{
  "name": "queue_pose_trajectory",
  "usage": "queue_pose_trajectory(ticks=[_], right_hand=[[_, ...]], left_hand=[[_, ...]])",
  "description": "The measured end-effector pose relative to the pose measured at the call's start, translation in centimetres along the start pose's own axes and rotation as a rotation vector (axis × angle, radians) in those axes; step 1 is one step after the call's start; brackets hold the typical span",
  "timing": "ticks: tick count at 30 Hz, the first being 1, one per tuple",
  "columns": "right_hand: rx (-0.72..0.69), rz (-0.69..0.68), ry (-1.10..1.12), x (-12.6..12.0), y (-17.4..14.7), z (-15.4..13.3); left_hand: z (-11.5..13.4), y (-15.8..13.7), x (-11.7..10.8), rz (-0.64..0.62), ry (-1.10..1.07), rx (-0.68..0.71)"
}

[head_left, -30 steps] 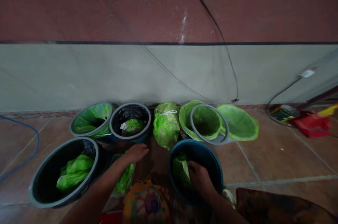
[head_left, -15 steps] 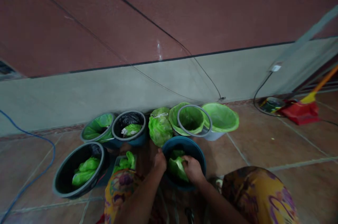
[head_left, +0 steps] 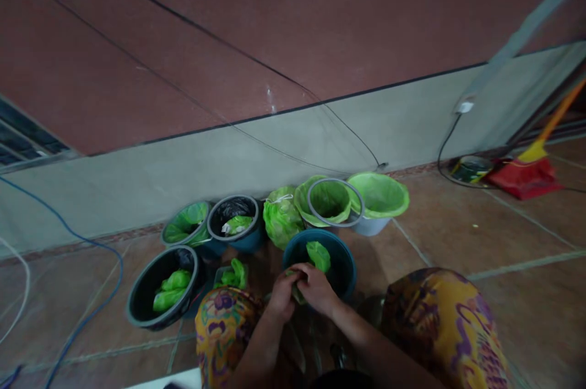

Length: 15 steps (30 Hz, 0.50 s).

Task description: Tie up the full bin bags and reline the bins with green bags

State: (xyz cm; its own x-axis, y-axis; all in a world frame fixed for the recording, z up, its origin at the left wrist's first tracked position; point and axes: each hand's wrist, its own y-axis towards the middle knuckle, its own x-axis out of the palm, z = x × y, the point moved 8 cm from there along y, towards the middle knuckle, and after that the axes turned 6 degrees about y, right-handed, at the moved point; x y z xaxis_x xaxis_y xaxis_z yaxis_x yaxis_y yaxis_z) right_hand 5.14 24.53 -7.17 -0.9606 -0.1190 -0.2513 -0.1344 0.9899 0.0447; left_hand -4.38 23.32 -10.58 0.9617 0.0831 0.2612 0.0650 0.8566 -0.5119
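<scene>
In front of me is a blue bin (head_left: 345, 254), with light-green plastic (head_left: 318, 256) showing inside its mouth. My left hand (head_left: 281, 298) and my right hand (head_left: 317, 288) meet at its near rim, fingers closed around a bunched green plastic bag (head_left: 300, 295). Whether this bunch joins the plastic in the bin is hidden by my right hand. Just behind the bin, a full green bag with a white drawstring (head_left: 282, 218) leans beside a bin lined in green (head_left: 320, 198).
A loose grey ring (head_left: 361, 212) rests on the lined bins. Another green-lined bin (head_left: 378, 196) is at right. Left are bins with green bundles, including a dark bin (head_left: 137, 288). A blue hose (head_left: 103, 242) crosses the floor; a red dustpan (head_left: 524, 178) lies far right.
My right hand has come out of the blue bin toward my left hand. Both now meet at the near rim on the green bag. The view has shifted slightly.
</scene>
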Motion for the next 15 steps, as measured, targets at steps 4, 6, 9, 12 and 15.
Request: queue_pose_trajectory(ticks=[4, 6, 9, 12, 15], right_hand=[[0.12, 0.117, -0.073, -4.5, -0.4, 2.6], [0.184, 0.189, -0.194, -7.6, 0.1, 3.6], [0.248, 0.145, -0.317, -10.1, 1.9, 4.3], [0.201, 0.001, -0.305, -9.7, 4.0, 4.0], [0.182, -0.163, -0.126, -8.2, 4.9, 4.4]], left_hand=[[1.1, 0.6, -1.9, 0.062, 0.075, 0.015], [2.0, 0.8, -2.3, 0.048, 0.164, 0.012], [4.1, 0.5, -1.7, -0.03, 0.312, 0.041], [6.4, -0.2, -0.5, -0.107, 0.418, 0.062], [8.1, -0.6, 0.3, -0.194, 0.435, 0.055]])
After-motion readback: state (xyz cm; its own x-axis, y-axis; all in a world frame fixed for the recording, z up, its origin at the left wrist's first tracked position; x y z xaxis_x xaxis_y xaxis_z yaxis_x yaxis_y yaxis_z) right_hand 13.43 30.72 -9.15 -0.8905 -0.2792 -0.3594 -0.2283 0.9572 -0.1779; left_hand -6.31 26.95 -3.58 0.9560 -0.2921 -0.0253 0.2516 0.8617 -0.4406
